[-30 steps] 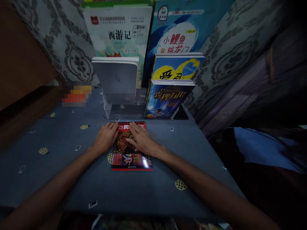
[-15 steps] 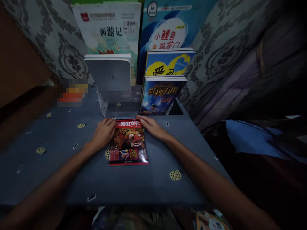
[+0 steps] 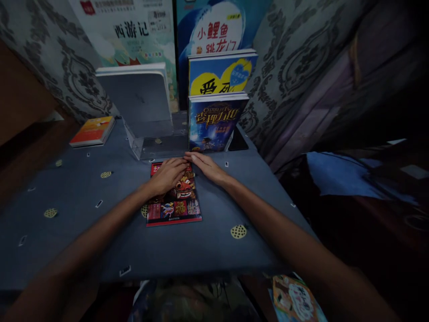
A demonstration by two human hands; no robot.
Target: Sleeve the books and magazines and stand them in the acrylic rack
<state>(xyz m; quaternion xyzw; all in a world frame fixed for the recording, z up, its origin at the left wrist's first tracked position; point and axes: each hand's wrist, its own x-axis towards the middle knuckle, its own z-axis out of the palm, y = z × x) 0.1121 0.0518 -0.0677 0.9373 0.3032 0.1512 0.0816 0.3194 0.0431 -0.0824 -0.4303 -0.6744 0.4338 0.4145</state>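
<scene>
Book (image 3: 174, 212), one with red borders, lying face up near the middle of the table (image 3: 201, 250). Left hand (image 3: 169, 174) laid palm-down across its upper part, unclenched; right hand (image 3: 206, 166) at its 1 o'clock corner, fingers straight and held together, likewise unclenched. At 10 o'clock from it, one orange book (image 3: 92, 130) lying flat; at 11, one clear stand (image 3: 150, 127); at 1, two upright covers, dark blue (image 3: 217, 125) and yellow-and-blue (image 3: 223, 74); around 12, behind, two taller ones, pale green (image 3: 134, 27) and teal (image 3: 214, 27)
</scene>
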